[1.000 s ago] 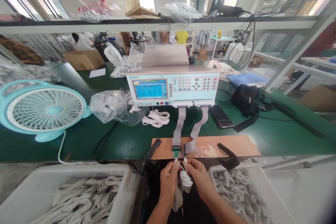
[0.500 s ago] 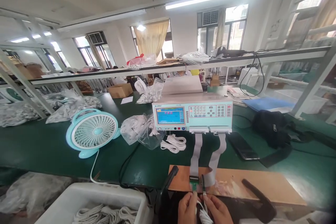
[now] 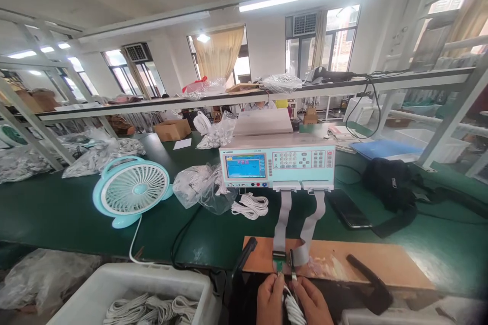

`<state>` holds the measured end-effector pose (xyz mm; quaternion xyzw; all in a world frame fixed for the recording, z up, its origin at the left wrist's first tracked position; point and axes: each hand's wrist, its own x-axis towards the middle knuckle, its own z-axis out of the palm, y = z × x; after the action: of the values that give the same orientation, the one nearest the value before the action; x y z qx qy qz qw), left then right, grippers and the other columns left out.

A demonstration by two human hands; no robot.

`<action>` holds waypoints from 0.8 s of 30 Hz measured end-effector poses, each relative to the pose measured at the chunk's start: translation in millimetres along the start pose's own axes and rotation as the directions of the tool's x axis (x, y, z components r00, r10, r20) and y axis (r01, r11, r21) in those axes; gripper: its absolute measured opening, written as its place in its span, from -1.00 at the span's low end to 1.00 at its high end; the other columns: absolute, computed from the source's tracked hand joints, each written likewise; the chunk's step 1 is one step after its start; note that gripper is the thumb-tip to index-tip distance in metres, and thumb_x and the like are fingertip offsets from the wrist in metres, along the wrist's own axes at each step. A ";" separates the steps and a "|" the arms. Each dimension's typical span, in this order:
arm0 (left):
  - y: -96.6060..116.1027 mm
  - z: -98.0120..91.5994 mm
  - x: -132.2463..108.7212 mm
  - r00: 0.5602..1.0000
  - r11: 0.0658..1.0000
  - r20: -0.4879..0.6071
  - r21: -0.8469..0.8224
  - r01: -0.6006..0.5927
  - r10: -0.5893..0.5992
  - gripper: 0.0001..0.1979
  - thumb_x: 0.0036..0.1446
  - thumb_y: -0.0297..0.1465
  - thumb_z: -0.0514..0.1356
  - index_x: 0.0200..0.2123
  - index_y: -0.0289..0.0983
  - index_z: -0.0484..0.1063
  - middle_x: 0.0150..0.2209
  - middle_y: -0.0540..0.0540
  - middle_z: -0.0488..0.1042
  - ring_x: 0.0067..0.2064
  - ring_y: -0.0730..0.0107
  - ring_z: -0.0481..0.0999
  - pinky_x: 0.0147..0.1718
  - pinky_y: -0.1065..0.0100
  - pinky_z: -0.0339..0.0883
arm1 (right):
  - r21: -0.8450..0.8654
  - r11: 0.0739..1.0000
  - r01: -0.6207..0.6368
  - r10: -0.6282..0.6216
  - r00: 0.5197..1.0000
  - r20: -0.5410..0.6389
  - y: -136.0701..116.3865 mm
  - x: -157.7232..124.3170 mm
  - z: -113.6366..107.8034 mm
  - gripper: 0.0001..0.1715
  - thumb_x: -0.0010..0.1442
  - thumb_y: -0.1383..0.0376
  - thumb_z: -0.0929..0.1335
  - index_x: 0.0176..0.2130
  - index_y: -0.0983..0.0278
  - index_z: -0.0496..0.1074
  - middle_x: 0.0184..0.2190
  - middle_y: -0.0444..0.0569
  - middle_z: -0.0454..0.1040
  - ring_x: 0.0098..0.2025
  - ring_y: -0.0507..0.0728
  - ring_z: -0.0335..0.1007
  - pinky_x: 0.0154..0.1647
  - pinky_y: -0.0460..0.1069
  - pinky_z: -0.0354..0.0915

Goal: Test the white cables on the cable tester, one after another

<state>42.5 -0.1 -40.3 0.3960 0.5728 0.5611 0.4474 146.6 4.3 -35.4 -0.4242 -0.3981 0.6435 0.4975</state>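
Observation:
My left hand point(image 3: 270, 298) pinches one end of a white cable point(image 3: 293, 309), right at a small green circuit board point(image 3: 279, 265) on a grey ribbon cable point(image 3: 282, 223). My right hand point(image 3: 311, 300) pinches the cable's other end, where a pale plug tip meets a dark connector point(image 3: 293, 258) on the second ribbon cable point(image 3: 314, 218). The coiled middle of the white cable hangs between both hands. Fingers hide most of the plugs, so I cannot tell how deep they sit. Both ribbons run up to a tester point(image 3: 278, 167) with a lit blue screen.
A wooden board point(image 3: 366, 264) lies along the bench's front edge, with black handle-like parts at both sides. A white bin point(image 3: 152, 277) of coiled cables stands lower left. Around the tester are a turquoise fan point(image 3: 133, 190), a coiled white cable point(image 3: 250, 206), a phone point(image 3: 349, 209) and a black bag point(image 3: 391, 185).
The view has shifted slightly. Both hands keep their pinch on the cable ends, with the fingertips a little closer to the board and connector.

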 end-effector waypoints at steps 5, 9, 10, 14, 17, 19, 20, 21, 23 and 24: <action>7.9 -3.0 -6.5 0.995 0.996 0.080 -0.053 0.069 -0.065 -0.62 0.00 -0.11 0.13 -0.55 -0.34 0.35 -0.58 0.00 0.30 -0.49 0.45 0.24 -0.49 0.46 0.16 | -0.004 0.999 0.053 -0.053 0.996 -0.076 -1.3 -7.0 9.1 -0.62 0.01 0.03 0.35 -0.51 0.30 0.33 -0.57 -0.13 0.28 -0.49 0.05 0.14 -0.44 -0.09 0.13; 13.6 -5.5 -9.2 0.992 0.996 0.102 -0.040 0.084 -0.079 -0.68 0.05 -0.17 0.11 -0.53 -0.33 0.34 -0.56 0.00 0.31 -0.47 0.44 0.26 -0.48 0.48 0.17 | 0.007 1.000 0.025 -0.025 0.996 -0.081 -5.6 -13.4 16.4 -0.65 0.08 0.05 0.31 -0.43 0.29 0.32 -0.51 -0.14 0.27 -0.42 0.06 0.16 -0.36 -0.09 0.15; 15.2 -6.1 -9.5 0.992 0.996 0.103 -0.025 0.080 -0.077 -0.68 0.06 -0.18 0.11 -0.53 -0.32 0.35 -0.57 0.00 0.32 -0.47 0.44 0.26 -0.48 0.47 0.17 | -0.009 1.000 0.016 -0.017 0.996 -0.092 -4.7 -15.9 16.8 -0.66 0.09 0.05 0.30 -0.44 0.29 0.30 -0.52 -0.14 0.25 -0.42 0.06 0.15 -0.36 -0.09 0.15; 19.2 -7.3 -9.6 0.990 0.997 0.120 0.044 0.070 -0.075 -0.68 0.08 -0.19 0.08 -0.54 -0.32 0.38 -0.62 0.03 0.27 -0.52 0.46 0.23 -0.50 0.48 0.14 | -0.067 0.997 -0.023 0.014 0.992 -0.122 2.1 -28.7 12.0 -0.65 0.09 0.06 0.30 -0.49 0.27 0.23 -0.55 -0.19 0.15 -0.48 0.02 0.05 -0.45 -0.12 0.09; 19.4 -6.6 -9.5 0.991 0.996 0.105 0.050 0.073 -0.077 -0.67 0.08 -0.19 0.08 -0.55 -0.32 0.37 -0.64 0.04 0.26 -0.55 0.48 0.21 -0.52 0.48 0.12 | -0.081 0.996 -0.039 0.034 0.997 -0.068 -4.8 -38.0 6.8 -0.69 0.17 0.08 0.24 -0.42 0.26 0.26 -0.54 -0.19 0.13 -0.49 0.01 0.03 -0.45 -0.11 0.08; 20.8 -5.3 -9.7 0.988 0.995 0.114 0.014 0.101 -0.102 -0.67 0.07 -0.17 0.09 -0.51 -0.32 0.38 -0.63 0.04 0.26 -0.55 0.48 0.22 -0.54 0.48 0.12 | -0.163 0.987 0.000 0.004 1.000 0.020 -17.7 -43.8 4.6 -0.71 0.22 0.11 0.19 -0.35 0.25 0.31 -0.51 -0.16 0.16 -0.48 0.02 0.05 -0.45 -0.10 0.09; 22.1 -4.6 -9.9 0.986 0.992 0.118 -0.004 0.123 -0.122 -0.67 0.06 -0.16 0.09 -0.50 -0.32 0.39 -0.64 0.04 0.26 -0.56 0.48 0.21 -0.55 0.48 0.12 | -0.221 0.974 0.046 -0.031 0.997 0.071 -25.2 -46.7 3.5 -0.71 0.23 0.13 0.18 -0.32 0.25 0.34 -0.49 -0.14 0.19 -0.46 0.04 0.09 -0.43 -0.09 0.10; 23.8 -3.8 -10.1 0.983 0.989 0.121 -0.015 0.145 -0.142 -0.66 0.05 -0.14 0.09 -0.48 -0.32 0.40 -0.65 0.05 0.25 -0.57 0.48 0.21 -0.56 0.48 0.11 | -0.280 0.954 0.104 -0.071 0.989 0.127 -32.4 -49.3 2.4 -0.72 0.23 0.15 0.17 -0.29 0.25 0.36 -0.45 -0.10 0.23 -0.42 0.05 0.13 -0.39 -0.08 0.12; 26.9 -2.5 -10.8 0.980 0.985 0.109 -0.026 0.172 -0.169 -0.65 0.04 -0.13 0.09 -0.49 -0.32 0.41 -0.67 0.06 0.24 -0.59 0.49 0.21 -0.56 0.49 0.11 | -0.363 0.906 0.217 -0.137 0.963 0.232 -43.2 -52.8 -0.7 -0.73 0.23 0.19 0.18 -0.27 0.25 0.39 -0.35 -0.03 0.28 -0.33 0.10 0.20 -0.31 -0.04 0.16; 27.8 -2.0 -11.2 0.980 0.984 0.095 -0.032 0.176 -0.173 -0.65 0.04 -0.13 0.10 -0.50 -0.32 0.40 -0.67 0.06 0.24 -0.59 0.49 0.21 -0.57 0.49 0.11 | -0.375 0.894 0.243 -0.149 0.954 0.261 -45.8 -53.1 -2.7 -0.73 0.23 0.20 0.18 -0.27 0.26 0.40 -0.34 -0.01 0.30 -0.32 0.11 0.23 -0.30 -0.03 0.17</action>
<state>42.5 -9.9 -11.8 0.3606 0.5727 0.5123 0.5288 170.7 -38.7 14.5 -0.3992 -0.6168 0.5377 0.4136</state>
